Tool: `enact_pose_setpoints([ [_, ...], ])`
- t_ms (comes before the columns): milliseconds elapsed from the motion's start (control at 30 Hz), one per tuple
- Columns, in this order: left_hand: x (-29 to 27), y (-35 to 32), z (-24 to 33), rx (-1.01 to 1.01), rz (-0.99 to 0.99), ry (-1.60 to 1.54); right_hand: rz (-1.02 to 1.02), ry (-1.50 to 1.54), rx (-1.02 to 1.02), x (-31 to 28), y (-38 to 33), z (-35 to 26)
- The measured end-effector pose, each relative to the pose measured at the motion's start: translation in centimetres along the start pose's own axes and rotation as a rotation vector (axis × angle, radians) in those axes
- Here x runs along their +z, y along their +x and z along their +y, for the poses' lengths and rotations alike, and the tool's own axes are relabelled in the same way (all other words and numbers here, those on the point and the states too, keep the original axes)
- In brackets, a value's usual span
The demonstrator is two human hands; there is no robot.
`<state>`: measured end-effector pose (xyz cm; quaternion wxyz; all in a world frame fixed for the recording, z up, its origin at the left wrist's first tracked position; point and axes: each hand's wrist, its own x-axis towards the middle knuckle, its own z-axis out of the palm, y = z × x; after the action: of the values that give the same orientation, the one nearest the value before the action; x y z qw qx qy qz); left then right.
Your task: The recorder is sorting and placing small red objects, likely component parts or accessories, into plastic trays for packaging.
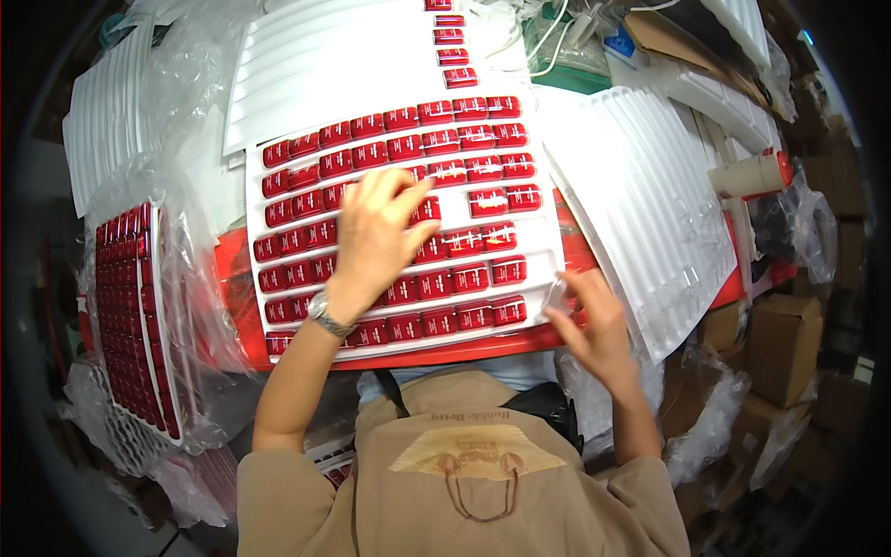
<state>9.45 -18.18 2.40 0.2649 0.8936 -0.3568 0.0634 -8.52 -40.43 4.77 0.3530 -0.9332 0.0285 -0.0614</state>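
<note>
A white ridged tray (548,237) lies in front of me, filled with rows of small glossy red rectangular pieces (405,148) that carry white print. My left hand (376,223), with a watch on the wrist, reaches over the middle rows. Its thumb and forefinger are spread around a red piece (426,208); whether they touch it I cannot tell. Just right of that piece is a gap in the row. At the tray's right edge, my right hand (599,320) has a small clear plastic piece (556,293) between thumb and forefinger.
Beneath the tray is a red table (445,352). White ridged trays (640,204) lie to the right, with another (325,65) behind. A plastic-wrapped tray of red pieces (125,316) stands at left. A white-and-red bottle (750,176) and cardboard boxes (784,343) are at right.
</note>
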Motion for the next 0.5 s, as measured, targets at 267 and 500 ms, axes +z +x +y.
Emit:
enact_pose_setpoints([
  [267, -1.0, -1.7, 0.3, -0.094, -0.089, -0.813, -0.185, 1.248, 0.314, 1.7, 7.4, -2.9],
  [500, -0.6, -2.5, 0.2, -0.162, -0.075, -1.028, -0.108, 1.069, 0.198, 3.1, 8.6, -4.2],
])
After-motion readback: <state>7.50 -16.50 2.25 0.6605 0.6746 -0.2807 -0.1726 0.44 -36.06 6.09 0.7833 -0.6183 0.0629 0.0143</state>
